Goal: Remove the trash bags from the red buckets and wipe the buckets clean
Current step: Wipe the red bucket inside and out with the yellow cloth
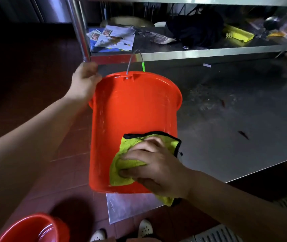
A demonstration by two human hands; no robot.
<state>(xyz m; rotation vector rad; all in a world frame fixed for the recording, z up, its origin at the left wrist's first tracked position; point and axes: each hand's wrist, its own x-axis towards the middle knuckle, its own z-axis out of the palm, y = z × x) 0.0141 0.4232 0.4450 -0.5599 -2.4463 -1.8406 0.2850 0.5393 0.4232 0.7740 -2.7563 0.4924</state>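
1. At the corner of the steel table (226, 145), the red bucket (130, 119) lies tipped toward the person, its base near the table edge, so a hard wipe could slide it off.
2. The left hand (84, 83) curls its fingers over the far rim; if that grip slips on the glossy, wet-looking plastic, the bucket could roll.
3. The right hand (155, 166) presses a bunched yellow-green cloth (130, 154) against the lower wall, fingers bent into it.
4. No bag is visible; its wire handle (134, 60) stands up.
5. A second red bucket (34, 229) sits on the floor.
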